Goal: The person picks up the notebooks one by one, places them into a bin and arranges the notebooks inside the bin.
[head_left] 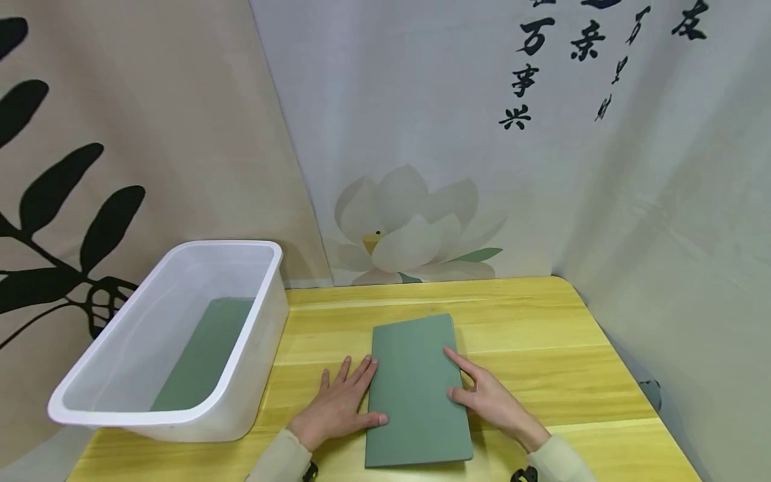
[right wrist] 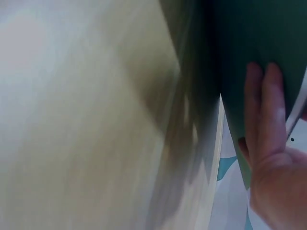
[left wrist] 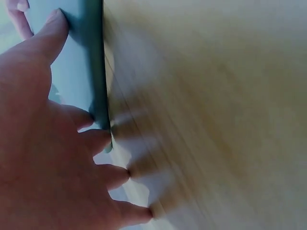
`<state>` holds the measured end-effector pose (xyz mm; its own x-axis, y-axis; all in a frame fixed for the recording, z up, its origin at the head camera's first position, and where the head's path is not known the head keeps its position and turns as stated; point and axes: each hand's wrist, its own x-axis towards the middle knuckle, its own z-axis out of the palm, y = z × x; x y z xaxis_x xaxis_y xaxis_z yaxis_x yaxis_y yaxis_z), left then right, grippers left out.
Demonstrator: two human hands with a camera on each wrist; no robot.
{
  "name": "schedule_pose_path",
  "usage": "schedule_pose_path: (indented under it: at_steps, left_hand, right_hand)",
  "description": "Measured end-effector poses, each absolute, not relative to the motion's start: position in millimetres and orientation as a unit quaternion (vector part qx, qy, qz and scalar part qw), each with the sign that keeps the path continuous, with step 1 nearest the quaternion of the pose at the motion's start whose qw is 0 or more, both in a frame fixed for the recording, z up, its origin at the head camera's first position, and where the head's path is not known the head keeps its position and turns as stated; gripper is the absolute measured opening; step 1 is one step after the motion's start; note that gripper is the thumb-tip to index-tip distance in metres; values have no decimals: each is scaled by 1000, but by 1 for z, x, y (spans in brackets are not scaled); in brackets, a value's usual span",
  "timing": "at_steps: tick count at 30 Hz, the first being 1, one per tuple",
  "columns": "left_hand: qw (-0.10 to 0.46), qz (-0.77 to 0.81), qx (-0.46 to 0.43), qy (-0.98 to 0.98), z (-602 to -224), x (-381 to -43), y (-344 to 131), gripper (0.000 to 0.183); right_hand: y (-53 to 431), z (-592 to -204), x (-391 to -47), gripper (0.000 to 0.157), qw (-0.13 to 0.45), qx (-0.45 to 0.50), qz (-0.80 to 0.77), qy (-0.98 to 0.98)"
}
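A green notebook (head_left: pixel 415 395) lies upright-on to me on the wooden table, its right side lifted a little. My left hand (head_left: pixel 340 408) rests at its left edge with fingers spread, thumb on the cover and fingertips along the edge and the table. In the left wrist view the thumb (left wrist: pixel 55 33) presses the green cover. My right hand (head_left: pixel 490 398) pinches the right edge, thumb on top. Seen from the right wrist, two fingers (right wrist: pixel 271 110) lie against the underside of the notebook (right wrist: pixel 249 38), and a white page edge shows beside them.
A white plastic bin (head_left: pixel 259 348) stands on the left of the table, with a flat green item (head_left: pixel 207 361) on its bottom. Behind the wooden table (head_left: pixel 542 348) hang cloth curtains (head_left: pixel 421 120) with a printed flower and black writing.
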<state>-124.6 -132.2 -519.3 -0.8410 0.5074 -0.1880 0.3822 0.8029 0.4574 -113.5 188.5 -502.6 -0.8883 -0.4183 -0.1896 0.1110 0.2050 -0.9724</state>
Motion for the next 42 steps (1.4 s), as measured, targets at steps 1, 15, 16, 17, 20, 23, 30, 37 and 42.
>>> schedule_pose_path:
  at_steps: [1, 15, 16, 17, 20, 23, 30, 37, 42]
  left_hand:
    - [150, 205, 239, 937, -519, -124, -133, 103]
    - [-12, 170, 245, 955, -482, -92, -151, 85]
    - [-25, 167, 243, 955, -477, -89, -153, 85]
    - [-36, 165, 241, 956, -473, -87, -156, 86]
    - [-69, 159, 233, 957, -461, -81, -164, 86]
    - [-116, 156, 233, 953, -451, -78, -174, 86]
    - [-238, 177, 265, 917, -428, -75, -190, 78]
    - [-308, 160, 252, 903, -400, -70, -209, 81]
    - [-313, 145, 214, 914, -386, -66, -230, 84]
  right_hand:
    - [188, -503, -113, 79, 209, -100, -621, 748]
    - [189, -489, -97, 76, 149, -57, -658, 736]
    - [189, -487, -96, 76, 146, -50, -664, 731]
    - [189, -486, -94, 76, 142, -46, -670, 727]
    - [190, -481, -91, 75, 127, -41, -679, 722]
    - [190, -476, -89, 75, 111, -43, -679, 725]
    - [190, -465, -85, 76, 97, -39, -686, 720]
    - [185, -455, -81, 76, 94, -43, -698, 708]
    - [182, -451, -79, 76, 85, -56, -704, 703]
